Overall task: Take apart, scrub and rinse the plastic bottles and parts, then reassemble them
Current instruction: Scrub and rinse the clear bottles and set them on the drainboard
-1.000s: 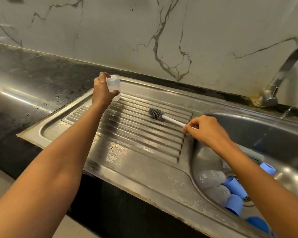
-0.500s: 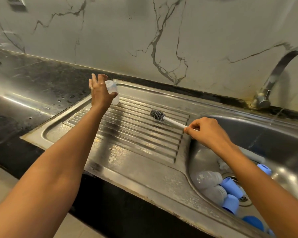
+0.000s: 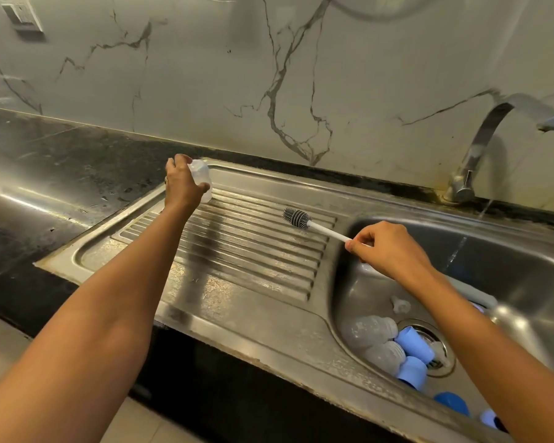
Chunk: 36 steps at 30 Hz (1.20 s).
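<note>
Marble-veined wall behind ribbed steel drainboard (image 3: pixel 237 251), left hand (image 3: pixel 181 183) gripping clear plastic bottle (image 3: pixel 200 179) at its far corner, right hand (image 3: pixel 384 247) pinching bristly grey brush (image 3: pixel 296 218) by white handle, cloudy bottles (image 3: pixel 370 332) with blue caps (image 3: pixel 413 345) in basin.

text: none legible | labels: none | numbers: none

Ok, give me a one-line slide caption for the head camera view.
Left hand holds a clear bottle at the draining board while right hand grips a brush.
</note>
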### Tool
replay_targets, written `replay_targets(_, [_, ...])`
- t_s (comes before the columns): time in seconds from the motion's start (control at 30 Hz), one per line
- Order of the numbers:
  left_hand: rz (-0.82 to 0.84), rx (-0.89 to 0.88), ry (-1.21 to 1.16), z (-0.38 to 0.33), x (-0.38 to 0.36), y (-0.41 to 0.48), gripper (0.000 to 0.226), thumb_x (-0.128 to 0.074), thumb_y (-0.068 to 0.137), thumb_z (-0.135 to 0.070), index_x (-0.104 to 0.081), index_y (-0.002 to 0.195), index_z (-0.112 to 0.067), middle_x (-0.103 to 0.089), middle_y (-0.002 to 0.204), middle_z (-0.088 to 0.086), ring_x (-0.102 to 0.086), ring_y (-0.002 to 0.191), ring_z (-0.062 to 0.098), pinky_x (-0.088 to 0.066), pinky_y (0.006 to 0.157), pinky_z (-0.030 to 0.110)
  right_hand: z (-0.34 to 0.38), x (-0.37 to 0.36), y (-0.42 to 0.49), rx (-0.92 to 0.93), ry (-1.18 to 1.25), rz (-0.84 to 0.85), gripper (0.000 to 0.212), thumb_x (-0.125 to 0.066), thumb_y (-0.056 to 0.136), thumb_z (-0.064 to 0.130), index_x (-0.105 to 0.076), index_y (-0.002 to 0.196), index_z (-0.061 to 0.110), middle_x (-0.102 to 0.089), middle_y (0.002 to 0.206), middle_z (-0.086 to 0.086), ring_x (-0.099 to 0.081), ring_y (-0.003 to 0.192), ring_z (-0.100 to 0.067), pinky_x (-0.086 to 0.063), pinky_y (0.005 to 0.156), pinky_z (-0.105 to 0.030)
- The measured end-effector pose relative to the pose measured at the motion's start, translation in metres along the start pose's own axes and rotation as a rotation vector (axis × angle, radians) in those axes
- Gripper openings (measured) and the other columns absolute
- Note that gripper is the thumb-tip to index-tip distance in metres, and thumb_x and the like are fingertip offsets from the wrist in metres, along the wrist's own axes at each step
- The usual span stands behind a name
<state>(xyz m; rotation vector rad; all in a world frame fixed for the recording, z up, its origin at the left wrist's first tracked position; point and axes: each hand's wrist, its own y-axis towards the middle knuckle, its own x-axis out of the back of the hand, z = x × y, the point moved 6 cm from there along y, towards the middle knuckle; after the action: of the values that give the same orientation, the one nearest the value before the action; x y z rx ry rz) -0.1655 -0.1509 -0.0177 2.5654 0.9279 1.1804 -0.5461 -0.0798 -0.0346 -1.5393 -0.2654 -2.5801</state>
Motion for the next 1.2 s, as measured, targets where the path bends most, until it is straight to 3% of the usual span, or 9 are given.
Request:
replay_targets(0.3, [-0.011,0.01,0.034,-0.001,0.004,0.003,0.039,-0.059,0.092,-0.001,-0.049,0.129,-0.002,-0.045,0.136,0.022,-0.048,0.122,0.037,-0.042,0.102,0.044,-0.007,0.001,-0.001,-0.016,-0.007,-0.004,0.017,-0.061,0.092,0.036,-0.069,0.086,0.022,-0.065,0.072,0.0,-0.057,0.063,-0.013,-0.04,0.053,-0.021])
replay_targets(0.7, [-0.019,0.023,0.012,0.009,0.009,0.007,0.036,-0.059,0.093,-0.003,-0.05,0.127,-0.004,-0.044,0.136,0.021,-0.049,0.121,0.037,-0.044,0.101,0.046,0.002,-0.004,0.002,0.004,0.004,0.013,0.017,-0.06,0.092,0.035,-0.067,0.089,0.021,-0.064,0.073,-0.001,-0.06,0.068,-0.017,-0.051,0.064,-0.03])
replay_targets(1.2, [-0.059,0.034,-0.02,0.01,0.008,0.004,0.036,-0.059,0.093,-0.003,-0.05,0.127,-0.003,-0.044,0.136,0.021,-0.049,0.121,0.035,-0.044,0.101,0.042,0.003,-0.006,0.003,-0.005,-0.014,0.026,0.018,-0.06,0.093,0.036,-0.068,0.088,0.021,-0.066,0.074,-0.002,-0.062,0.07,-0.018,-0.05,0.063,-0.028])
